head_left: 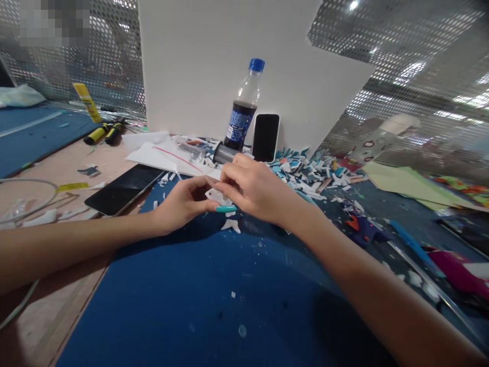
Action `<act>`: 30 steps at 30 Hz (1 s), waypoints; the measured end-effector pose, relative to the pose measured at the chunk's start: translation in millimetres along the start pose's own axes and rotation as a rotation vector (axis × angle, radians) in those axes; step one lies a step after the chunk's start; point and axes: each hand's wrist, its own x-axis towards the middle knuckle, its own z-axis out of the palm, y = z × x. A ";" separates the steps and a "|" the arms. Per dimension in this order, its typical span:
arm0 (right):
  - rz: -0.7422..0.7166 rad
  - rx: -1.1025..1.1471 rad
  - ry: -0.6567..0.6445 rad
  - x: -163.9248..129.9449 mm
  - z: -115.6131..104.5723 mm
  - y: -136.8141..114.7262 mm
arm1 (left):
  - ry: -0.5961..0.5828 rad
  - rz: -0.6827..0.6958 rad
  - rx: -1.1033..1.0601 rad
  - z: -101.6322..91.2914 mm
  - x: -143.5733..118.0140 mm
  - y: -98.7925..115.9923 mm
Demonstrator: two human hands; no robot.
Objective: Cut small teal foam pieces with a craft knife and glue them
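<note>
Blue mat (pixel 198 300), blue-capped bottle (pixel 244 107) of dark drink, black phone (pixel 266 137), white board (pixel 214 66), yellow-handled tools (pixel 103 133)

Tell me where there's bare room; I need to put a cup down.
Free: the blue mat in front of both hands, between the forearms. Crowded: the scrap pile right of the white phone, and around the bottle and dark tablet.

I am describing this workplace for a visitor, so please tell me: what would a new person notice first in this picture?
First, the two hands meeting at the centre: the left hand and right hand pinch a small white piece with a teal tip over the blue mat. Behind them, a dark soda bottle with a blue cap stands beside an upright phone, against a white board. To the right lies a heap of white and blue scraps.
</note>
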 end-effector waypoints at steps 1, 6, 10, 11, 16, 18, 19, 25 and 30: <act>-0.005 0.002 0.001 -0.1 0.4 0.3 | -0.005 0.003 -0.007 -0.1 0.0 -0.3; -0.025 -0.028 -0.012 0.1 0.0 1.4 | -0.014 -0.007 -0.028 0.1 0.2 1.3; -0.072 -0.093 -0.003 -0.3 -1.3 1.6 | -0.030 0.012 -0.050 0.2 0.7 2.2; -0.099 -0.121 0.004 -0.4 -1.1 1.9 | -0.034 0.020 -0.056 0.2 0.9 2.0; -0.222 -0.283 0.041 0.0 1.8 3.1 | -0.027 0.029 -0.048 -0.2 1.8 0.1; -0.255 -0.328 0.054 0.3 2.4 2.6 | -0.027 0.035 -0.050 -0.3 2.0 -0.4; -0.267 -0.343 0.058 0.4 2.5 2.1 | -0.030 0.039 -0.056 -0.3 2.0 -0.4; -0.304 -0.420 0.067 -0.1 0.9 -0.9 | -0.019 0.063 -0.060 1.2 2.2 0.8; -0.332 -0.453 0.072 -0.8 0.2 -2.2 | -0.016 0.083 -0.025 1.9 3.0 1.9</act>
